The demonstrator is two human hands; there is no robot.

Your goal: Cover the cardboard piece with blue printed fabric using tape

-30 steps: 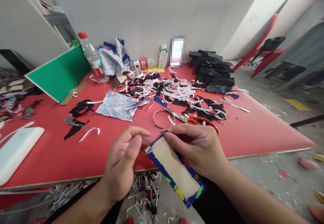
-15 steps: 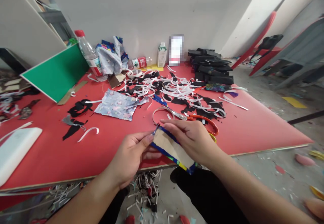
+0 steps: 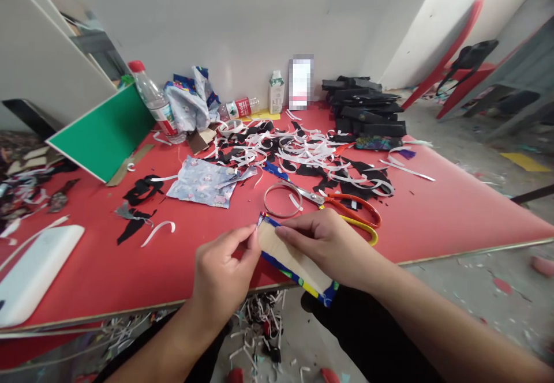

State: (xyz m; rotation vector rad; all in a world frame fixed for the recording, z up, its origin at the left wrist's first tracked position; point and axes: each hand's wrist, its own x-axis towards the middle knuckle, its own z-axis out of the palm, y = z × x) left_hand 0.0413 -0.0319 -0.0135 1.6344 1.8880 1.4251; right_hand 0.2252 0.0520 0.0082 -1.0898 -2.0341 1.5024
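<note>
Both my hands hold a long tan card wrapped in blue patterned fabric [image 3: 294, 259] just above the near edge of the red table [image 3: 433, 221]. My left hand [image 3: 223, 273] pinches the card's far left corner between thumb and fingers. My right hand [image 3: 326, 244] lies over the card's right side, its fingers pressed on the top edge. Just beyond my right hand lie orange-handled scissors [image 3: 346, 201] and a thin metal ring [image 3: 281, 199].
White strips and black scraps [image 3: 303, 155] litter the table's middle. A pale printed cloth [image 3: 205, 182], a green board [image 3: 106, 132], a water bottle [image 3: 153, 103], a black stack [image 3: 367, 112] and a white pad [image 3: 32, 270] stand around. Scraps cover the floor below.
My left hand went from open beside the card to pinching its far corner. The card has risen and tilted flatter, closer to the table edge.
</note>
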